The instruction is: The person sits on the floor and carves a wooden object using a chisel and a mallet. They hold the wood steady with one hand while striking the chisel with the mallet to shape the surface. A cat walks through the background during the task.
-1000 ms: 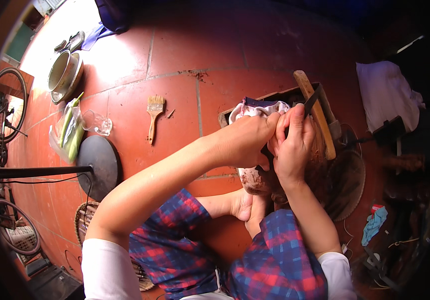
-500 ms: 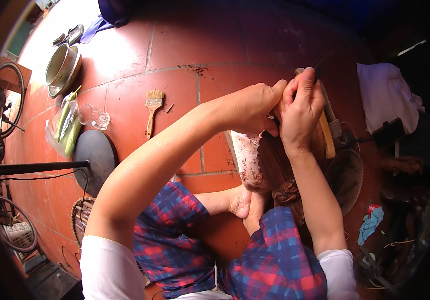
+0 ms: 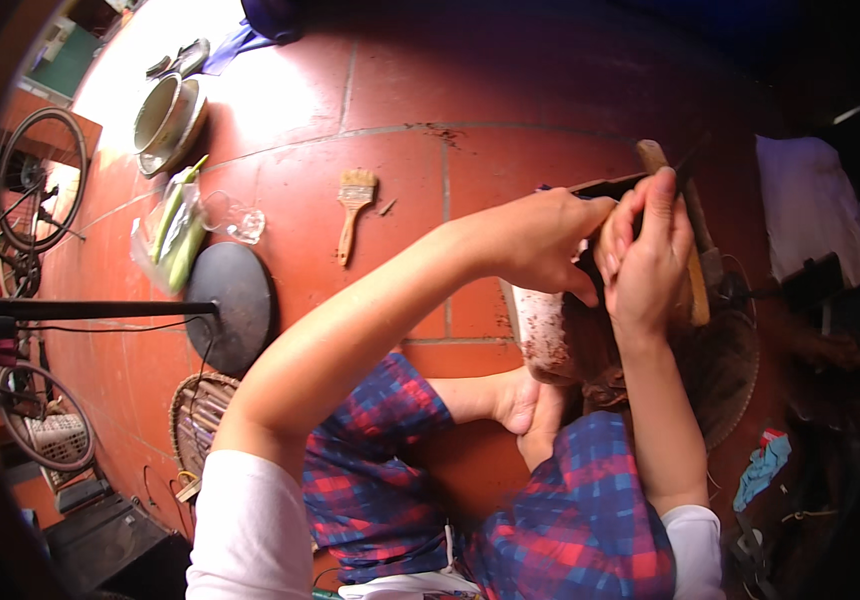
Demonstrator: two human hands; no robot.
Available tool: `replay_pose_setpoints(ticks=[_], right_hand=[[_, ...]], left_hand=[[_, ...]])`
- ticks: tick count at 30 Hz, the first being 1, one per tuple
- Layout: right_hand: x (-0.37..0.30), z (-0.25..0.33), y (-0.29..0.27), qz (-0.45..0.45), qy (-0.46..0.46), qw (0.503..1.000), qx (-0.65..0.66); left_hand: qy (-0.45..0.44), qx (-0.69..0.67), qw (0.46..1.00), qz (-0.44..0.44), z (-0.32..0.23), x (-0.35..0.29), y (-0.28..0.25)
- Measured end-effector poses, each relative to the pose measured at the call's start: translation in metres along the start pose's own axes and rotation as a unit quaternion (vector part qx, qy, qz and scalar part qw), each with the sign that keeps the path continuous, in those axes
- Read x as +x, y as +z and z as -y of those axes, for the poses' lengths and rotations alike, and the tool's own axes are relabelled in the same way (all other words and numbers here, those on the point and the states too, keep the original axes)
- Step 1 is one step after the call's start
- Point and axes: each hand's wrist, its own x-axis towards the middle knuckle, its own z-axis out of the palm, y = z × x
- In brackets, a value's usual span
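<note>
My right hand (image 3: 650,250) is closed, fingers curled and thumb pointing up. From the top of its grip juts a thin dark blade (image 3: 692,155); the handle is hidden in the hand. Close beside it, my left hand (image 3: 550,240) has its thumb spread from the other fingers, whose tips reach toward the right hand. Below both hands lies a dark brown carved wooden piece (image 3: 595,345), partly covered by them. It rests against a whitish block (image 3: 544,335) speckled with brown bits, near my bare feet. A rounded wooden handle (image 3: 652,154) rises behind my right hand.
A flat paintbrush (image 3: 355,205) lies on the red tiles, with brown shavings (image 3: 440,132) beyond. Leftward are a round black stand base (image 3: 232,310), bagged green vegetables (image 3: 178,235), a clear glass (image 3: 244,222), basins (image 3: 163,120) and a bicycle (image 3: 45,180). A white cloth (image 3: 810,200) lies right.
The whole view has shifted, so the floor things appear farther right. My left thumb has spread away from its other fingers, and both hands sit slightly lower. The right hand keeps its grip.
</note>
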Motion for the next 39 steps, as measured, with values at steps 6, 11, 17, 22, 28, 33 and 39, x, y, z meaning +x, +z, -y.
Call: replay_pose_setpoints(ticks=[6, 11, 17, 22, 28, 33, 39], right_hand=[[0.009, 0.013, 0.000, 0.030, 0.004, 1.000, 0.003], [0.011, 0.031, -0.008, 0.004, -0.001, 1.000, -0.002], [0.006, 0.030, -0.021, 0.020, 0.035, 0.999, -0.026], [0.006, 0.023, -0.029, 0.007, 0.050, 0.997, -0.049], [0.005, 0.006, -0.037, 0.022, 0.067, 0.994, -0.083], [0.002, 0.003, -0.041, 0.026, 0.071, 0.993, -0.087], [0.002, 0.006, -0.044, 0.029, 0.064, 0.995, -0.077]], left_hand=[[-0.004, -0.031, 0.999, -0.036, 0.000, -0.006, 0.000], [0.004, -0.393, 0.902, -0.178, 0.003, -0.016, -0.016], [0.339, -0.802, 0.196, -0.451, 0.074, -0.068, 0.002], [0.282, -0.792, 0.058, -0.538, 0.094, -0.080, 0.046], [0.329, -0.790, 0.039, -0.516, 0.101, -0.091, 0.077], [0.324, -0.784, -0.018, -0.529, 0.094, -0.098, 0.081], [0.307, -0.786, -0.043, -0.535, 0.094, -0.103, 0.078]])
